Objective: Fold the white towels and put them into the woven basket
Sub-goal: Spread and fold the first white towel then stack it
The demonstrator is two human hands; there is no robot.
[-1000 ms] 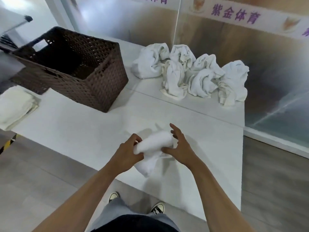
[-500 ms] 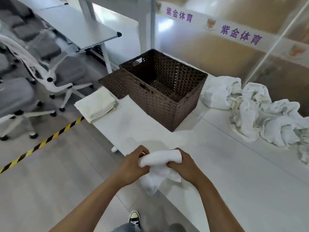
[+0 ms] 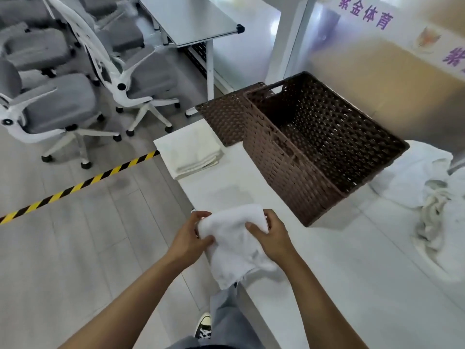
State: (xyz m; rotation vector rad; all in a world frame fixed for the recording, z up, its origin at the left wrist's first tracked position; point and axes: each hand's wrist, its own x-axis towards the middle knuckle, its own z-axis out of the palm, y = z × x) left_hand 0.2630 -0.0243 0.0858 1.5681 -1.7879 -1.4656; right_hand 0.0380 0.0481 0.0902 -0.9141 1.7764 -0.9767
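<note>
A: What is held by the hands?

B: A white towel [image 3: 235, 244] is gripped from both sides. The left hand [image 3: 187, 239] is closed on its left edge, with the thumb pressed over the cloth; the right hand [image 3: 270, 235] is clamped on the upper right part, thumb on top. The towel is bunched near the top, and its lower end is seen hanging past the near edge of the table [image 3: 352, 260].

A: Where is the woven basket [image 3: 314, 149] placed?

B: It is set on the table beyond the hands, dark brown, open-topped. No towel can be made out inside it. A flat brown woven panel [image 3: 221, 117] is seen just behind its left side.

A: And the other towels?

B: A folded towel [image 3: 190, 151] is laid flat at the far left corner of the table, close to that panel. A crumpled pile of towels [image 3: 427, 187] is heaped on the table to the right of the basket.

A: What is seen off the table?

B: Grey office chairs [image 3: 83, 79] and a strip of yellow-black tape [image 3: 75, 188] on the floor are shown to the left.
</note>
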